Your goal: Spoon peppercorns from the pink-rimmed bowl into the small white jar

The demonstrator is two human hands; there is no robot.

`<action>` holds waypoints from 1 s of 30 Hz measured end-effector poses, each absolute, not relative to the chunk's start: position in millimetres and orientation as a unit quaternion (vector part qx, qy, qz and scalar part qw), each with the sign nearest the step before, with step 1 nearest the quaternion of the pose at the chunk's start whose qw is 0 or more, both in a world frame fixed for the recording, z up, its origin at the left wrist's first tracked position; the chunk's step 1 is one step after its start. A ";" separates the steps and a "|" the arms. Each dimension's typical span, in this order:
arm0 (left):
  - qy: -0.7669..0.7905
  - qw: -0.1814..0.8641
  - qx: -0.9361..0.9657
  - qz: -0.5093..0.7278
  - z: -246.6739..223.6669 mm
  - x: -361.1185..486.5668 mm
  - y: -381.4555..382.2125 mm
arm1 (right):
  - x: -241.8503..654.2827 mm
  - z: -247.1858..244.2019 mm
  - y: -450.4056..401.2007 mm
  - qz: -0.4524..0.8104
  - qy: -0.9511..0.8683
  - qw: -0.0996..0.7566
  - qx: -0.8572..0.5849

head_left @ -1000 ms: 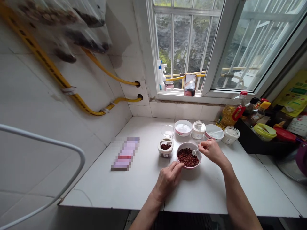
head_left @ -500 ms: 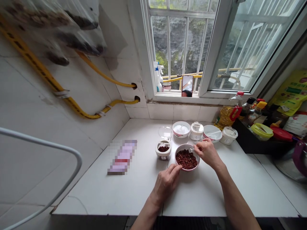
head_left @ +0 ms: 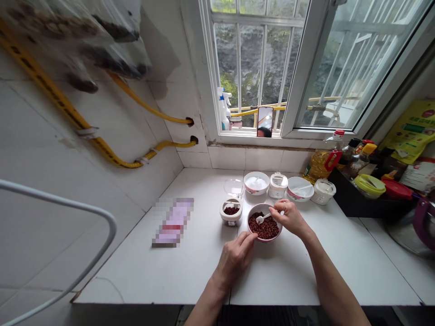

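My left hand pinches the near left rim of a bowl on the white counter. Inside lie dark red grains that look like Sichuan peppercorns. Between the fingers of my right hand is a small white spoon, its scoop over the grains, tilted down to the left; whether it carries any is too small to tell. Just left of the bowl stands a seasoning jar with similar grains and its clear lid flipped up.
Behind are a bowl of white powder, a white jar, a bowl with a white spoon and another jar. An oil bottle and a black rack stand right. A blurred purple packet lies left.
My right hand has shifted slightly left, and the spoon has moved from the bowl's right rim toward the middle, over the grains. My left hand stays on the rim.
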State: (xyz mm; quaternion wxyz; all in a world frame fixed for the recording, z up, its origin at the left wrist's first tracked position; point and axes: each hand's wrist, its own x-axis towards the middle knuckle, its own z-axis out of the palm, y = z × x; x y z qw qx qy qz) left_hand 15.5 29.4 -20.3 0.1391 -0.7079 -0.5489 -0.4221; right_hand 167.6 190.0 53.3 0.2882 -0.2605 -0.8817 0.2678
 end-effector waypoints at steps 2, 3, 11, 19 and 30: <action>-0.547 0.140 -0.709 -0.423 -21.1 15.3 29.7 | 164.7 51.9 188.6 0.278 -0.880 0.284 -0.259; -0.547 0.140 -0.709 -0.423 -21.5 15.2 29.9 | 163.2 51.3 187.7 0.282 -0.880 0.283 -0.259; -0.541 0.139 -0.710 -0.429 -21.3 15.2 30.1 | 164.3 57.6 187.4 0.378 -0.837 0.277 -0.283; -0.540 0.130 -0.711 -0.431 -20.7 15.7 29.9 | 163.7 55.9 187.9 0.412 -0.803 0.289 -0.318; -0.548 0.135 -0.707 -0.426 -22.0 16.3 30.6 | 160.8 46.7 193.8 0.436 -0.781 0.308 -0.323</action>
